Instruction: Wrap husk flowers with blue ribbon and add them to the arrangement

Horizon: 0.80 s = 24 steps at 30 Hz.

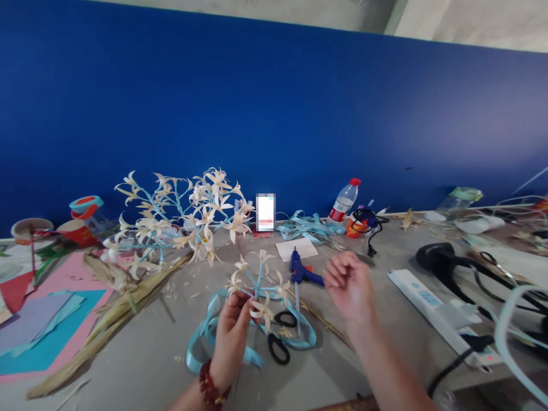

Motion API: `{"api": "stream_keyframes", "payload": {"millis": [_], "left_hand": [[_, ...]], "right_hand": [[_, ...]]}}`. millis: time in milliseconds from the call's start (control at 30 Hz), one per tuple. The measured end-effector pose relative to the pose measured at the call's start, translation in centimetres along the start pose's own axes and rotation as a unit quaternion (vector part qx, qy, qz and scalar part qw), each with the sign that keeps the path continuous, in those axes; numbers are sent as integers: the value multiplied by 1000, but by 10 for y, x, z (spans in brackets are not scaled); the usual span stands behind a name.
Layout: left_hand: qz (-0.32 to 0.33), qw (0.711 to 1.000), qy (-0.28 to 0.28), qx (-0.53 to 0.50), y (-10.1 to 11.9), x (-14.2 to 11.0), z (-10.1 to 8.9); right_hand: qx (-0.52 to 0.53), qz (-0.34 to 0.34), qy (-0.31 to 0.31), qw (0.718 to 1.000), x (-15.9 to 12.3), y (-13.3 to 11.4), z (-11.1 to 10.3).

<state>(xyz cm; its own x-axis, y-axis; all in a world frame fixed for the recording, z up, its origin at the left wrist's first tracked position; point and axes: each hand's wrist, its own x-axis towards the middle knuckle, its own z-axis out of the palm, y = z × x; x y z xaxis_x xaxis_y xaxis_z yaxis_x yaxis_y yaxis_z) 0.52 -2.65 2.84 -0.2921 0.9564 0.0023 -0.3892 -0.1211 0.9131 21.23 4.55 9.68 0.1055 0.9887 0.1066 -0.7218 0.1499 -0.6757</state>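
Sprig [259, 278] of pale flowers on a light blue stem stands over the near middle of the table [141, 365], held up in the left hand [233, 322]. That hand pinches it low down, thumb against fingers, just beside the lowest bloom; a dark red bracelet [210, 386] circles the wrist. The right hand [351, 282] is raised to the right of the sprig, well apart from it, with its fingers loosely curled; I cannot tell whether anything is between them. Just left of its fingers lies a blue glue gun [306, 271], near a white card [295, 250]. Below the sprig, blue ribbon [197, 354] runs in loops on both sides of the left hand, and the black handles of scissors [279, 349] show within the right-hand loop. Farther back, a bigger spray [148, 225] of similar flowers stands at the left, while a heap of ribbon [306, 227] lies near a red-capped bottle [343, 201] and an orange cup [354, 227]. Dry husk [109, 325] stretches along the left, partly over pink paper [71, 268]. At the right, a white power strip [428, 305] carries a black plug [477, 342].
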Motion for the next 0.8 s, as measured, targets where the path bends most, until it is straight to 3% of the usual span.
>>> {"api": "stream_keyframes", "payload": {"millis": [200, 533, 600, 733, 800], "left_hand": [[0, 1000, -12, 9, 7, -2, 3], [-4, 1000, -9, 12, 1, -2, 0], [-6, 1000, -14, 15, 1, -3, -1], [-5, 1000, -18, 11, 5, -4, 1], [-7, 1000, -20, 10, 7, -5, 3]], "right_hand": [[2, -114, 61, 992, 7, -50, -30], [-138, -276, 122, 943, 11, -56, -36], [-159, -316, 139, 925, 12, -62, -38], [-187, -447, 202, 851, 16, -84, -45], [-181, -484, 203, 832, 20, -97, -49]]}}
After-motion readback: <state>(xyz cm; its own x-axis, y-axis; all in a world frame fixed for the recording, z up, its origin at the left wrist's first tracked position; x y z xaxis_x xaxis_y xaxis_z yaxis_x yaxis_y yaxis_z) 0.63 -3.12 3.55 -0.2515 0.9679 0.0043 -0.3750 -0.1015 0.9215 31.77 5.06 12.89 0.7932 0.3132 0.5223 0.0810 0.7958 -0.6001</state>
